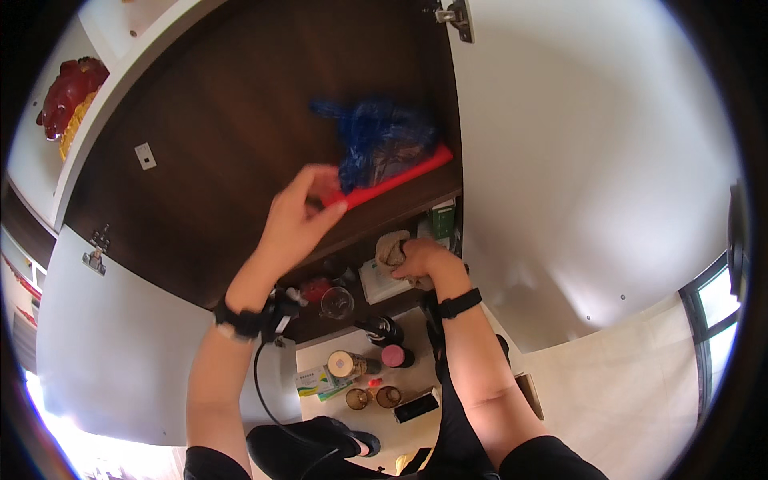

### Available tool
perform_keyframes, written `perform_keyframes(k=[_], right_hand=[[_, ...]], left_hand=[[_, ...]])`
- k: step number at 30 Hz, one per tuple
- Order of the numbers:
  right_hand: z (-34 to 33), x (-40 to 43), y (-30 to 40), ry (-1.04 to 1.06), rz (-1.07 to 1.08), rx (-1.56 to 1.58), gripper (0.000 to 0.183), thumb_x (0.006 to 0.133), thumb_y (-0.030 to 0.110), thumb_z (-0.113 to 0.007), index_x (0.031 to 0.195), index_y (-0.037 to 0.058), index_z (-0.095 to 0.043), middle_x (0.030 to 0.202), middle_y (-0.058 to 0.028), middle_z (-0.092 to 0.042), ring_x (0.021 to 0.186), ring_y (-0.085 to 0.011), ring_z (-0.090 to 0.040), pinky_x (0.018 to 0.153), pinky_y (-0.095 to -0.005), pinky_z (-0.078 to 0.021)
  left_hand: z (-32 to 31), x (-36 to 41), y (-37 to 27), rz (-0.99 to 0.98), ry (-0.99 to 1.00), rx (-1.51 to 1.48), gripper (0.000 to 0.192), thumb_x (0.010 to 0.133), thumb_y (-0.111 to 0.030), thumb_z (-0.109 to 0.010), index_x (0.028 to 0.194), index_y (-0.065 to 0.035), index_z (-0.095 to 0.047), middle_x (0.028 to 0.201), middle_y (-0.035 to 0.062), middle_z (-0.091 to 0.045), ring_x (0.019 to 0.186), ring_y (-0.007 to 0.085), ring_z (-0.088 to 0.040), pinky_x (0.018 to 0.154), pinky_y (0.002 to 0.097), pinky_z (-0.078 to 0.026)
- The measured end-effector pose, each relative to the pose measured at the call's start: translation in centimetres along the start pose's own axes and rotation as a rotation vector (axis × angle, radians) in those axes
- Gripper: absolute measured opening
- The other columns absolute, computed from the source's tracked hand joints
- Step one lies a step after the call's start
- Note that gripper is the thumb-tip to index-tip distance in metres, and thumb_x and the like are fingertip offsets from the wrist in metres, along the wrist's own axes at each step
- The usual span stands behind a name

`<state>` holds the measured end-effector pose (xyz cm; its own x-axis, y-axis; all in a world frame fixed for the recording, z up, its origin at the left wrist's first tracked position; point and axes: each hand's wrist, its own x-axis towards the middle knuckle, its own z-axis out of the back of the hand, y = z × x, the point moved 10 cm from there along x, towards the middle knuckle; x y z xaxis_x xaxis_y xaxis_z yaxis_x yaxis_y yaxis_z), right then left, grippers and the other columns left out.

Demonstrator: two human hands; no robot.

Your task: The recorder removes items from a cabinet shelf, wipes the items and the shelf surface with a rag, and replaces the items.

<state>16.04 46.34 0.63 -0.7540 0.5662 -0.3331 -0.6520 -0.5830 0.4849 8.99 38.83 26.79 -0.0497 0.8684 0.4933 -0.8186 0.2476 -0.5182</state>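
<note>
On the upper shelf of a dark wood cabinet [228, 138], my left hand [306, 210] has its thumb and fingers around the near left end of a flat red item [396, 178]. A crumpled blue plastic bag [384, 141] lies on that red item, right beside my fingers. Lower down, my right hand [423, 261] grips a beige woven cloth-like item [390, 247] in front of the lower shelf. Behind it on that shelf are a white box or booklet [381, 287] and a green box [443, 219]. A clear glass cup [337, 303] stands to the left, near a red object [315, 289].
White doors stand open at right [588, 168] and left [132, 354]. Below, a light surface [318, 414] holds a lidded jar [341, 364], a pink-topped container [393, 356], amber glasses [389, 396], small boxes [313, 381] and a black-topped box [417, 407]. A cable hangs by my left wrist.
</note>
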Motion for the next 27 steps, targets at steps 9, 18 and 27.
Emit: perform_keyframes(k=[9, 18, 27], right_hand=[[1.4, -1.4, 0.4, -0.030, 0.025, 0.048, 0.060, 0.068, 0.046, -0.069, 0.103, -0.0033, -0.063, 0.108, -0.0208, -0.062, 0.101, -0.0340, -0.059, 0.086, -0.0386, -0.0476], [3.0, -2.1, 0.8, -0.121, 0.060, 0.094, 0.057, 0.070, 0.043, -0.070, 0.100, -0.0044, -0.063, 0.106, -0.0216, -0.061, 0.100, -0.0346, -0.059, 0.085, -0.0391, -0.0473], [2.6, -2.2, 0.3, -0.087, 0.058, 0.112, 0.056, 0.069, 0.043, -0.071, 0.098, -0.0045, -0.063, 0.101, -0.0197, -0.064, 0.095, -0.0333, -0.061, 0.083, -0.0379, -0.0481]], left_hand=[[-7.8, 9.8, 4.9, -0.086, -0.108, 0.700, 0.063, 0.077, -0.013, -0.068, 0.133, -0.0093, -0.039, 0.129, 0.0150, -0.049, 0.121, 0.0321, -0.044, 0.098, 0.0517, -0.034], [-3.4, 10.3, 11.0, 0.181, -0.170, 0.745, 0.035, 0.079, -0.023, -0.068, 0.110, -0.0087, -0.064, 0.103, 0.0093, -0.063, 0.102, 0.0265, -0.056, 0.090, 0.0462, -0.040], [-0.5, 7.6, 14.3, 0.641, -0.257, -0.967, 0.034, 0.087, -0.007, -0.057, 0.120, -0.0007, -0.052, 0.106, 0.0126, -0.062, 0.099, 0.0216, -0.058, 0.087, 0.0342, -0.047]])
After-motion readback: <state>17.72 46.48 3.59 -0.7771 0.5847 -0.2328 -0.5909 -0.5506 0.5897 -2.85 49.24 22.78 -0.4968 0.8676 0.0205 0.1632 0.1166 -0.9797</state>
